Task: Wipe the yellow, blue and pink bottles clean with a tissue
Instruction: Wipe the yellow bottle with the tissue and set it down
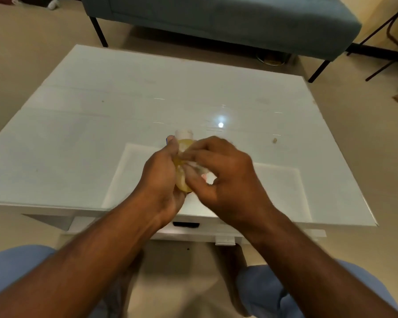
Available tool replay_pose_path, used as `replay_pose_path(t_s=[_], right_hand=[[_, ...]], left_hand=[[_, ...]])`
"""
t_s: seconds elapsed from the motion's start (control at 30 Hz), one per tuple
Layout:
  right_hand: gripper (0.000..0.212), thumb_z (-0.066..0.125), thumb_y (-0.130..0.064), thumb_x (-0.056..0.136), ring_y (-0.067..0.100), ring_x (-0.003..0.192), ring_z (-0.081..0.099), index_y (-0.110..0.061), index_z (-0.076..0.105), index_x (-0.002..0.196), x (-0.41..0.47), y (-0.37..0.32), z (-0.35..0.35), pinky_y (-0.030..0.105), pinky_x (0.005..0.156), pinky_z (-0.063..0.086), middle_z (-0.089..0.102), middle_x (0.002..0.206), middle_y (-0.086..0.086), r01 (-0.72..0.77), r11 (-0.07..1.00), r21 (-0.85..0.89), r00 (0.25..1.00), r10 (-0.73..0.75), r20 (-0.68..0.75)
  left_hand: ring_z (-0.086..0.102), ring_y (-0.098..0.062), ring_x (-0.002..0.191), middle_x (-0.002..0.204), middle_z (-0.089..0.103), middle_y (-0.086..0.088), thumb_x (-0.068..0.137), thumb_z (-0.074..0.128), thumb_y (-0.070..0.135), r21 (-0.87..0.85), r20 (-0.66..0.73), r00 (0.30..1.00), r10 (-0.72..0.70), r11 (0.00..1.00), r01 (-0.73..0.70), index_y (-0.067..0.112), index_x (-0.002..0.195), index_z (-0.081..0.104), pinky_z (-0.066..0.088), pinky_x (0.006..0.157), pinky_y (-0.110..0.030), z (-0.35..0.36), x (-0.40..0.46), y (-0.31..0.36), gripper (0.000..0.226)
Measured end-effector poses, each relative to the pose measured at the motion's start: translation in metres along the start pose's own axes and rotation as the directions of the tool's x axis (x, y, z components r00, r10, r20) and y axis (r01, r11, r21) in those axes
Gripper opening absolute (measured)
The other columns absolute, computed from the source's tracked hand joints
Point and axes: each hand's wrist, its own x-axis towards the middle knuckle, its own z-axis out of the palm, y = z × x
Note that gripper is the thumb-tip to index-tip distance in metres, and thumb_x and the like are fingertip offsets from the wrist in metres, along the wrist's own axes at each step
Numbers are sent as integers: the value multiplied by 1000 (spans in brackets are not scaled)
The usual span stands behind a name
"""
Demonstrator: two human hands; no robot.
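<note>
Currently, head view: left hand (162, 177) wraps the yellow bottle (182, 177) above the desk (101, 111), white cap pointing away. Right hand (221, 177) pinches the tissue (194, 165) against its side. Blue and pink bottles mostly hidden behind the hands. Risk: a loose left grip lets the bottle slip during rubbing.

The far half and left side of the white table (115, 106) lie open to a reaching hand. Near the front edge, both hands and the yellow bottle (182, 171) crowd the middle; a small crumb (274, 140) sits right.
</note>
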Motion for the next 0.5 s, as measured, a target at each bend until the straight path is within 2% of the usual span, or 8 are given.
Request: replay_pose_path(t_s=[0.07, 0.2, 0.3, 0.37, 0.5], right_hand=[[21, 74, -12, 89, 22, 99, 66, -12, 77, 110, -4, -6, 3, 37, 84, 56, 73, 108, 4, 71, 997, -28, 996, -69, 52], [28, 74, -11, 90, 14, 100, 66, -8, 72, 118, 10, 11, -7, 35, 84, 58, 69, 112, 4, -107, 992, 66, 984, 115, -136], [21, 74, -10, 90, 17, 100, 64, -6, 74, 110, 3, -1, 0, 29, 84, 55, 66, 110, 7, -57, 998, 28, 997, 58, -47], [17, 73, -12, 90, 20, 101, 64, -10, 76, 107, 0, -3, 3, 33, 84, 54, 68, 109, 4, -35, 999, -6, 999, 35, -4], [15, 74, -17, 90, 18, 96, 64, -18, 80, 104, 9, 13, -6, 40, 82, 53, 70, 101, -2, -151, 988, -35, 981, 146, -126]], left_hand=[[72, -25, 99, 112, 72, -12, 100, 40, 48, 19, -5, 1000, 3, 1000, -3, 11, 124, 61, 60, 80, -39, -2, 0, 1, 49], [70, -28, 105, 112, 74, -8, 101, 38, 47, 70, -20, 999, 48, 996, -47, 19, 124, 62, 55, 92, -48, 2, 2, 1, 43], [71, -26, 101, 112, 73, -10, 101, 38, 48, 61, -24, 999, 39, 997, -37, 17, 123, 62, 56, 90, -46, 2, 0, 1, 44], [72, -25, 99, 111, 73, -11, 101, 38, 48, 69, -26, 999, 29, 997, -27, 16, 124, 61, 57, 88, -44, 2, 0, 1, 45], [69, -28, 104, 116, 71, -11, 102, 40, 45, 51, -34, 999, 39, 998, -38, 17, 125, 60, 55, 88, -45, 4, 2, 0, 42]])
